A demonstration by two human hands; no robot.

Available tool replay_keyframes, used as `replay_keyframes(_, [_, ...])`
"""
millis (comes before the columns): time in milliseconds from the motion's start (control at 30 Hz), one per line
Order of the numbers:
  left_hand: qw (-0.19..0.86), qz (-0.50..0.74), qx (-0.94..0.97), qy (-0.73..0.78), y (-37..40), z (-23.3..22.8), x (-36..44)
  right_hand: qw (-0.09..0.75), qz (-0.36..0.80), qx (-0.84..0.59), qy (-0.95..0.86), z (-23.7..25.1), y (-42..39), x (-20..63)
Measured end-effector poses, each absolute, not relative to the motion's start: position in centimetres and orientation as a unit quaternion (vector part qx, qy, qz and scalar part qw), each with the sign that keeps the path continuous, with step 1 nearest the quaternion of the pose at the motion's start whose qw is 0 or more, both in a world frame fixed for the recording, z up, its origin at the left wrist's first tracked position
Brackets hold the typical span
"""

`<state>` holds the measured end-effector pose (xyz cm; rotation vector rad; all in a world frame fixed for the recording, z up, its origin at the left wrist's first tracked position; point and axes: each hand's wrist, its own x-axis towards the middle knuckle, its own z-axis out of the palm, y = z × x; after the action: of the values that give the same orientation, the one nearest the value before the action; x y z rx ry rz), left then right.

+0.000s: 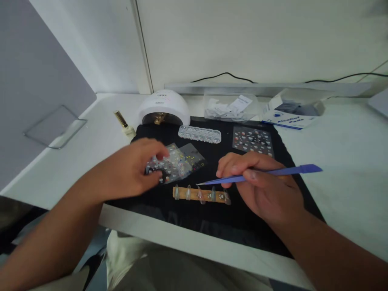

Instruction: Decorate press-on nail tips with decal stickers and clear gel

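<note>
My right hand (266, 188) grips blue tweezers (291, 170) like a pen, tip pointing left just above a wooden strip (200, 195) that carries several clear nail tips. My left hand (136, 169) rests on a clear sticker sheet (182, 161) with small coloured decals, fingers pinching its left end. Both lie on a black mat (218, 218) on the white table.
A white nail lamp (163, 107) stands at the mat's far edge, a small gold-capped bottle (125, 125) to its left. A clear gem box (199, 134), a second sticker sheet (252, 140), a plastic bag (230, 108) and an alcohol pad box (287, 117) lie behind.
</note>
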<state>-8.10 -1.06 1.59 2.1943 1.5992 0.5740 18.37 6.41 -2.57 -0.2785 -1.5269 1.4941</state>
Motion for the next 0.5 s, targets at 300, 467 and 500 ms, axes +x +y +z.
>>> replay_keyframes(300, [0.224, 0.095, 0.766, 0.595, -2.3, -2.4, -4.5, 0.487, 0.609, -0.142, -0.609, -2.3, 7.0, 18.7])
replay_keyframes(467, [0.214, 0.122, 0.771, 0.587, -1.5, -2.1, -4.5, 0.519, 0.606, -0.150, -0.585, -1.8, 7.8, 19.1])
replay_keyframes(500, [0.207, 0.130, 0.768, 0.592, -1.4, -1.8, -4.8, 0.526, 0.605, -0.153, -0.578, -1.7, 7.9, 19.1])
